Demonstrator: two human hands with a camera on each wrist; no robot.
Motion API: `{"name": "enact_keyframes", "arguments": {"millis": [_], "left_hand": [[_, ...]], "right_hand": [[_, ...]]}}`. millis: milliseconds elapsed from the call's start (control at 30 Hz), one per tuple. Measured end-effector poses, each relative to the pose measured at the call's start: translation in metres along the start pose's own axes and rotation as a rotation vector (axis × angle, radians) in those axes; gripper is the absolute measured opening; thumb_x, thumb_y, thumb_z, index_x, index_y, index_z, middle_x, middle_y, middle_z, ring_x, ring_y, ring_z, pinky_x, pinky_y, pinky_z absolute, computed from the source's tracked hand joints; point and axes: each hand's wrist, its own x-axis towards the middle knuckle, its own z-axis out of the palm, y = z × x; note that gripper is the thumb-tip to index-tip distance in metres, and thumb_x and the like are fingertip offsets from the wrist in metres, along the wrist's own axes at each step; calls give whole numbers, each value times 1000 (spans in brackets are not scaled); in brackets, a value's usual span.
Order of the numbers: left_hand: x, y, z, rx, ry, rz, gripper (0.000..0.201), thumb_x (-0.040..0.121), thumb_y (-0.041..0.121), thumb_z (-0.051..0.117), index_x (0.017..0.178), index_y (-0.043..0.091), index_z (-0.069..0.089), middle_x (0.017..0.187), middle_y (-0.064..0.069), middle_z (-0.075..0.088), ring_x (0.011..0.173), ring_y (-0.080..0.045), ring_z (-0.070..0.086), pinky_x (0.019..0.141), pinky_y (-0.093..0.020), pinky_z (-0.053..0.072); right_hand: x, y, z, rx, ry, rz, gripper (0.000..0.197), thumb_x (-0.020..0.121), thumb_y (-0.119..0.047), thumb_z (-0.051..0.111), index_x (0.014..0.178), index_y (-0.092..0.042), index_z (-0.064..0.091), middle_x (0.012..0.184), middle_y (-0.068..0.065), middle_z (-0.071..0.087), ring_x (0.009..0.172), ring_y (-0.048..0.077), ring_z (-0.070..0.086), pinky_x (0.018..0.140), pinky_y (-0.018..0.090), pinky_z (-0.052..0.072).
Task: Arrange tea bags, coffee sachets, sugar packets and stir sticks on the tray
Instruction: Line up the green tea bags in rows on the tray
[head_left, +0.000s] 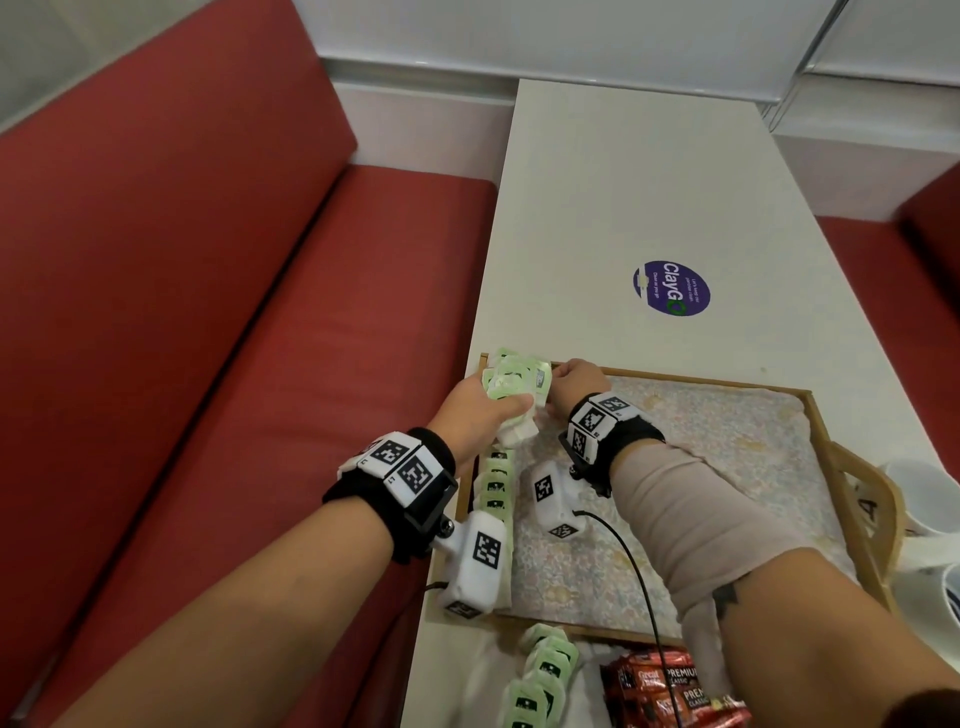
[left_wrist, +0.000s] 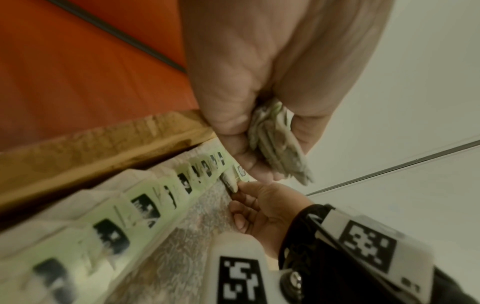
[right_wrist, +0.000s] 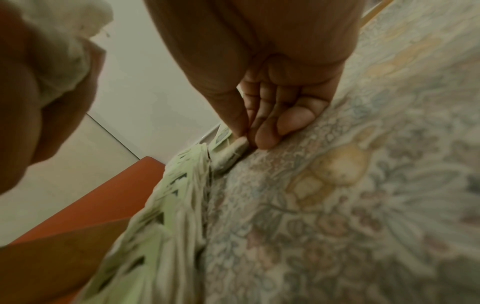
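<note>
A wooden tray (head_left: 675, 376) lined with a floral cloth (head_left: 727, 457) sits on the white table. A row of pale green tea bags (head_left: 496, 483) lies along the tray's left edge, overlapping like shingles (left_wrist: 145, 205) (right_wrist: 179, 197). My left hand (head_left: 480, 410) grips a bunch of green tea bags (head_left: 514, 382) (left_wrist: 278, 144) above the tray's far left corner. My right hand (head_left: 576, 382) pinches one tea bag (right_wrist: 230, 153) (left_wrist: 233, 176) at the far end of the row, low on the cloth.
More green tea bags (head_left: 545, 675) and red coffee sachets (head_left: 660, 691) lie on the table in front of the tray. White mugs (head_left: 930, 499) stand right of the tray's handle. A red bench (head_left: 208, 312) runs along the table's left side.
</note>
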Motion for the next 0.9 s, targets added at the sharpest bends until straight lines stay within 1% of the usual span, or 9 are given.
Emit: {"name": "enact_keyframes", "arguments": {"millis": [100,233,367,467,533,600,667,800,900], "left_hand": [[1,-1,-3,-5,16,12,27,91,1,56,117,8,58,116,-16,65,93,-21,63,80,-33,53],[1,-2,-8,-38,80,33,27,91,0,57,117,7,59,117,-18,65,97,-26,63,93,-45,51],[0,-4,-11,-45,115,26,29,90,0,58,118,5,58,117,-19,65,102,-30,63,95,-50,50],[-1,-4,-14,-50,111,42,25,91,-1,56,114,7,59,115,-18,65,99,-27,63,92,-45,50],[-2,-4,-16,-63,112,50,22,91,-2,55,109,10,60,111,-16,65,95,-25,63,87,-41,51],[-2,-4,-18,-73,113,52,19,91,-2,55,104,11,60,109,-17,65,92,-23,63,85,-40,52],[-3,-4,-20,-78,121,48,20,91,-1,56,108,10,60,110,-15,65,90,-21,64,84,-38,53],[-2,-4,-22,-83,129,41,30,91,0,56,120,4,57,114,-16,65,90,-19,65,78,-32,54],[-2,-5,-22,-71,126,41,29,91,1,56,120,6,57,116,-16,65,92,-20,65,79,-32,54]], "right_hand": [[-3,-1,-2,-15,-12,4,14,84,-18,58,71,-18,51,87,8,64,82,27,61,67,32,50],[-1,1,1,12,-14,8,24,80,-15,59,60,-18,47,78,8,61,74,25,57,65,30,45],[2,2,2,-5,-8,-4,30,83,-17,57,55,-17,45,74,10,58,71,24,54,65,30,43],[0,-2,-1,-82,-42,-20,10,85,-11,55,77,-6,59,96,19,65,90,34,61,76,35,48],[4,-2,-1,-82,-65,-12,26,86,-6,57,112,-1,56,110,22,62,103,37,58,82,36,46],[6,0,-1,-61,-70,-18,38,87,-5,55,125,-2,48,112,22,60,102,37,58,83,37,47],[11,2,2,-25,-83,-2,38,90,-9,50,128,-3,48,112,22,61,102,36,60,86,39,50],[14,0,7,170,-61,35,46,91,-37,34,116,-5,56,115,25,61,107,41,60,93,50,50],[14,1,8,239,-65,97,50,89,-42,35,117,-6,57,119,23,61,109,38,60,93,46,51]]}}
